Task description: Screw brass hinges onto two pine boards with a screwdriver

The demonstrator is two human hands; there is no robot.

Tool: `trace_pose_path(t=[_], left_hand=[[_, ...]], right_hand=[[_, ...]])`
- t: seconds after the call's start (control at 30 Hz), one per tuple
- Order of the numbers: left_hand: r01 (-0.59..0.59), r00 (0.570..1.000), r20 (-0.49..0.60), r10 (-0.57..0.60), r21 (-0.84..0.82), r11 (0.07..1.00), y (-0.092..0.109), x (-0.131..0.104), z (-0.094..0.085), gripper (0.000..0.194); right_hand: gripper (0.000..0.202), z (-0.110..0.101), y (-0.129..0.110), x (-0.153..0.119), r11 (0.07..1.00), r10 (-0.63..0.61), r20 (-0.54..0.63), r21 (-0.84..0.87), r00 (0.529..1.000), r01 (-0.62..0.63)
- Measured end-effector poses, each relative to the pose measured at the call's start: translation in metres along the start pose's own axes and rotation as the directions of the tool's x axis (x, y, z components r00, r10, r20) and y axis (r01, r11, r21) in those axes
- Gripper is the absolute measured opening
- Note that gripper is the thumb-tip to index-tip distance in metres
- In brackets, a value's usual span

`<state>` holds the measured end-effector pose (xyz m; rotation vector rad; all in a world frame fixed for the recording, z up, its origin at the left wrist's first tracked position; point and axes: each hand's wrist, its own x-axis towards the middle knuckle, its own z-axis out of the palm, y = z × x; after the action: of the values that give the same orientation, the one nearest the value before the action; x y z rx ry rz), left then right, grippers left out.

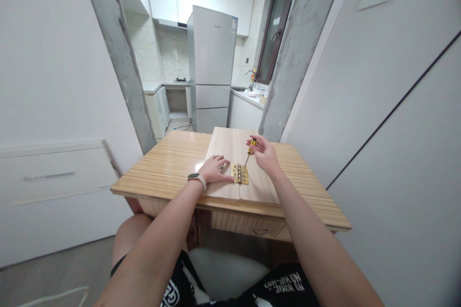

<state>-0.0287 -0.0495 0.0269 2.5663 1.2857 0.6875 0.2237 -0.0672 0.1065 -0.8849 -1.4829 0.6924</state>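
Note:
A brass hinge (240,174) lies flat across the seam between two pale wooden boards (223,146). My right hand (264,154) is closed around the yellow-and-black handle of a screwdriver (253,144). Its shaft slants down, with the tip at the upper right part of the hinge. On the left board rests my left hand (215,169), fingers spread and the thumb reaching to the hinge's left edge. Small metal pieces (222,167), perhaps screws, show beside its fingers; whether the hand touches them I cannot tell. A watch with a pale strap (197,180) is on the left wrist.
The boards lie on a striped wooden table (173,158) with a drawer (252,227) at its front. White panels (396,120) stand close on the right and left. Beyond the table are a grey refrigerator (213,48) and a counter with a faucet (250,76).

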Motion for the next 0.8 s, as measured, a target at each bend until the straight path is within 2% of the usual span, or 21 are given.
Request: trace_pose_path(t=[0.2,0.3,0.47,0.63,0.8], left_hand=[[-0.011,1.000,-0.001,0.011,0.009,1.000,0.0000,0.0001,0.0004,0.096],[-0.004,1.000,-0.003,0.004,0.009,1.000,0.0007,-0.0001,-0.0001,0.096],[0.000,1.000,-0.005,0.000,0.006,1.000,0.0022,-0.0009,-0.0019,0.096],[0.000,1.000,-0.002,0.000,0.009,1.000,0.0006,-0.0002,-0.0003,0.098],[-0.002,1.000,0.000,0.002,0.001,1.000,-0.0015,0.0009,0.0020,0.097]], right_hand=[[0.047,-0.0009,0.0022,0.0015,0.999,0.007,0.116,0.037,0.993,-0.012],[0.047,-0.0004,0.0030,0.0020,0.999,0.015,0.129,0.040,0.992,-0.020],[0.044,-0.0005,0.0025,0.0031,0.999,0.033,0.065,0.010,0.997,-0.034],[0.041,-0.0001,0.0039,0.0044,1.000,-0.018,-0.009,-0.024,1.000,0.018],[0.038,-0.0015,0.0051,0.0029,0.986,-0.049,-0.102,-0.165,0.994,0.031]])
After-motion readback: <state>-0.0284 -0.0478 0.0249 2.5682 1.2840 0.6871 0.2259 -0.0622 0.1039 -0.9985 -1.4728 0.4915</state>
